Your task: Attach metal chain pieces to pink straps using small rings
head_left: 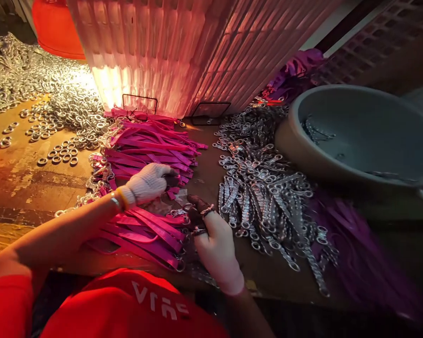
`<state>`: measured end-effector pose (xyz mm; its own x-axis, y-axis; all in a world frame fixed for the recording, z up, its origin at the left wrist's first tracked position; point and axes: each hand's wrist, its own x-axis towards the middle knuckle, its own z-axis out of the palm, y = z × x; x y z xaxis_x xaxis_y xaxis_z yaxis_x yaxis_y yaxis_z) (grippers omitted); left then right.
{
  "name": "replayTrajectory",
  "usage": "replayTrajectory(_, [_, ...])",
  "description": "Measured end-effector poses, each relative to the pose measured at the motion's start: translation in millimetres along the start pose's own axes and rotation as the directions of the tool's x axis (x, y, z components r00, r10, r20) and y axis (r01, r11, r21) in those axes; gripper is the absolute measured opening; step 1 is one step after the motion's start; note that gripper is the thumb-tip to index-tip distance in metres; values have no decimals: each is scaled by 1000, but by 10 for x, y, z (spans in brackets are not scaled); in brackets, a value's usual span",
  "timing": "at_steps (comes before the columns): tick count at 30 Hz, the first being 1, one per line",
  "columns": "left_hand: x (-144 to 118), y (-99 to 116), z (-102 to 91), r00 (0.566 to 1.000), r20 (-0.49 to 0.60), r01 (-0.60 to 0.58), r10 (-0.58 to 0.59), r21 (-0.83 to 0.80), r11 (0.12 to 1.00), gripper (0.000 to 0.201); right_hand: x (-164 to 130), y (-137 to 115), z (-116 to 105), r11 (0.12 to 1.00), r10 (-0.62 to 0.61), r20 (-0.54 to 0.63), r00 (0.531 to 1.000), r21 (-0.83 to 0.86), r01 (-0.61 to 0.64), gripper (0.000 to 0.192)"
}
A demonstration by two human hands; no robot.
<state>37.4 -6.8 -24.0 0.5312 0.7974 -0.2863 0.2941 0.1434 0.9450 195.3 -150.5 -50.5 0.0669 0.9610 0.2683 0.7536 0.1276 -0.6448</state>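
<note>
Your open lane is the bare table (pixel 204 173) strip between the pink straps (pixel 151 145) and the metal clips (pixel 264 197); the gray basin (pixel 359 136) blocks the right, rings (pixel 56 108) crowd the left.

Lighting: dim overall, warm orange-red cast. Source: bright glow at the base of the ribbed panel (pixel 169 51), upper centre, overexposed near its lower left. Glare: metal rings (pixel 66 108) at upper left glint white. Shadows: lower right and bottom edge nearly black. Blur: purple mass (pixel 359 263) at lower right smeared; grey basin (pixel 356 136) soft. Distortion: wide-angle bending at the frame edges.
</note>
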Motion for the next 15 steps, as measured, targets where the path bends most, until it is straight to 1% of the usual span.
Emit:
replayTrajectory(2, [-288,-43,-74,997,53,60,-57,-60,996,19,41,-66,26,997,-75,16,997,20,74,47])
replayTrajectory(4, [-534,-89,-84,991,77,117,-108,-131,984,29,63,-138,72,993,-110,55,992,-25,112,41])
replayTrajectory(6, [-714,-125,-39,987,86,151,-138,-172,973,34,56,-206,115,981,-145,100,984,-113,156,34])
replayTrajectory(8, [-827,-158,35,983,115,162,-145,-158,974,36,22,-257,136,952,-182,135,974,-224,209,28])
replayTrajectory(9, [-862,-179,75,985,121,133,-119,-115,984,35,-2,-275,138,931,-197,143,970,-283,231,25])
replayTrajectory(10, [-886,-205,113,992,110,68,-62,-43,997,32,-29,-287,135,907,-217,139,966,-338,252,23])
replayTrajectory(11, [-900,-237,148,995,94,-26,20,54,998,27,-58,-293,130,883,-236,130,963,-386,268,21])
replayTrajectory(13, [-906,-312,205,978,111,-202,179,256,945,14,-115,-295,115,840,-273,104,956,-458,290,18])
replayTrajectory(14, [-902,-351,226,967,147,-246,210,308,919,13,-141,-293,107,823,-285,93,954,-486,293,17])
replayTrajectory(15, [-897,-388,243,960,197,-254,200,310,916,16,-164,-290,97,811,-289,90,953,-506,294,16])
